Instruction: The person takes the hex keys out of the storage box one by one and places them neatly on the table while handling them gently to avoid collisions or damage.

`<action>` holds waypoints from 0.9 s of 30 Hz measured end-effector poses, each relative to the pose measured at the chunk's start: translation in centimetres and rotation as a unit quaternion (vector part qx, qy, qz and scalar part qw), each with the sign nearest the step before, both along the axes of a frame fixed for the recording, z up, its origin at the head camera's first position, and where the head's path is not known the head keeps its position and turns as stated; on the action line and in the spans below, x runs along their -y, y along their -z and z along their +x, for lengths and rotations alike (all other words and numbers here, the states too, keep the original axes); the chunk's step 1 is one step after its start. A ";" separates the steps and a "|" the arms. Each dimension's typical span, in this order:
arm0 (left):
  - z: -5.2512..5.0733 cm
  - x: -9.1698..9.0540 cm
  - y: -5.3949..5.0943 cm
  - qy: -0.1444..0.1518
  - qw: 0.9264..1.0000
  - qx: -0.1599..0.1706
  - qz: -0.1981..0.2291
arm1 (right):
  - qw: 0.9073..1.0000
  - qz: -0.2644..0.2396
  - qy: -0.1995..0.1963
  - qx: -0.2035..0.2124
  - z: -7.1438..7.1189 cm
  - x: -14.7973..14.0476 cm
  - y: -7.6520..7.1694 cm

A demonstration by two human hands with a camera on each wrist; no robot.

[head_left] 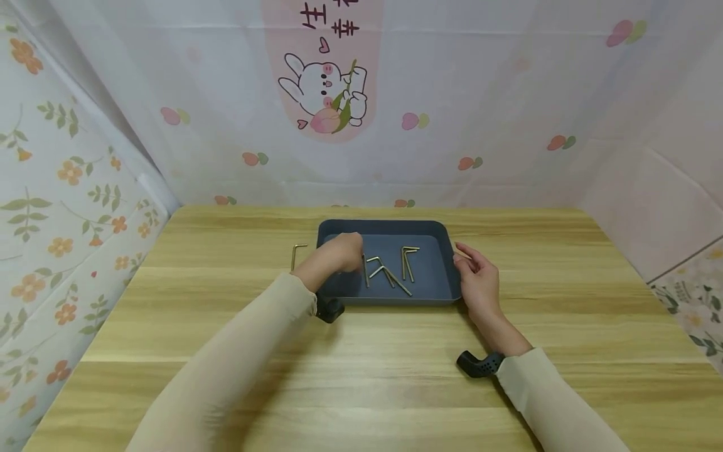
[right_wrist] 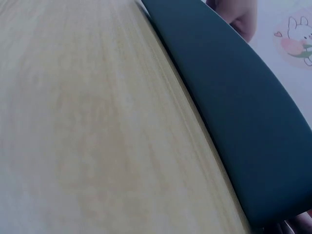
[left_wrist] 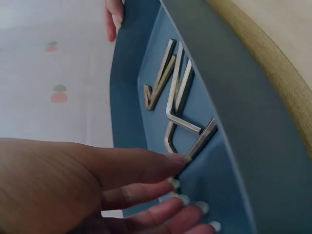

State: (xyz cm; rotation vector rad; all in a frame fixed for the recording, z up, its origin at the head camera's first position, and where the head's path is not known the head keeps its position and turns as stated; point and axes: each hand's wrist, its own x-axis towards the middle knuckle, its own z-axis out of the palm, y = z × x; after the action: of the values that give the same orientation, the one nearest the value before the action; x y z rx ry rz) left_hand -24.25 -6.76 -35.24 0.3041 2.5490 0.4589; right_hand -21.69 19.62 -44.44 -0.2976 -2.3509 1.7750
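Observation:
A blue-grey tray (head_left: 395,301) lies on the table with several L-shaped hex keys (head_left: 408,262) in it. My left hand (head_left: 341,252) is over the tray's left part; in the left wrist view its thumb and index finger (left_wrist: 141,170) pinch one hex key (left_wrist: 202,139), whose far end stays low in the tray. My right hand (head_left: 479,282) is at the tray's right wall, thumb and fingers at the rim. In the right wrist view the tray's outer wall (right_wrist: 234,97) hides most of both hands.
Another hex key (head_left: 294,256) lies on the wooden table (head_left: 395,376) just left of the tray. A printed white cloth (head_left: 452,81) hangs behind the table's back edge, and a floral cloth (head_left: 62,238) hangs at the left.

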 end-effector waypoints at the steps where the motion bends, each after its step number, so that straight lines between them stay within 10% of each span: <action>1: -0.2 -0.1 0.0 -0.002 1.000 0.003 0.005 | 1.000 0.001 0.002 0.000 0.0 0.0 0.0; 27: -1.9 -1.5 2.1 -0.042 0.996 -0.074 0.026 | 1.000 0.002 0.005 -0.014 -0.1 0.0 0.2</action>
State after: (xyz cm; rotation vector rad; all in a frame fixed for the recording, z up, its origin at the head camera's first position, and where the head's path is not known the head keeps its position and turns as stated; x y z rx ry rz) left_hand -26.18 -5.29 -37.35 0.2592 2.7057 0.5541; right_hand -21.77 19.66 -44.61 -0.2808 -2.3304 1.7578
